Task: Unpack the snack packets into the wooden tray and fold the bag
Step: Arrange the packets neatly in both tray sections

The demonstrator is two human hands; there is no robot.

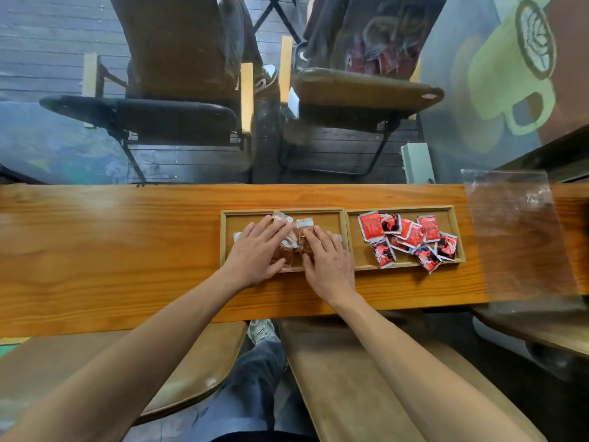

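- Here, left hand (257, 254) flat, fingers straight and spread, pressing on clear packets (288, 240) in the left tray (227, 237).
- Right hand (328, 260) likewise flat on the same packets, fingers straight, gripping nothing.
- Just beside, right tray (454, 232) with red packets (411, 239), one poking over its near rim.
- Further right, clear bag (516, 237) lying unfolded on the table (111, 250).

Long wooden table (127, 250) — two chairs (178, 100) beyond, mug mural (510, 74) on the wall.
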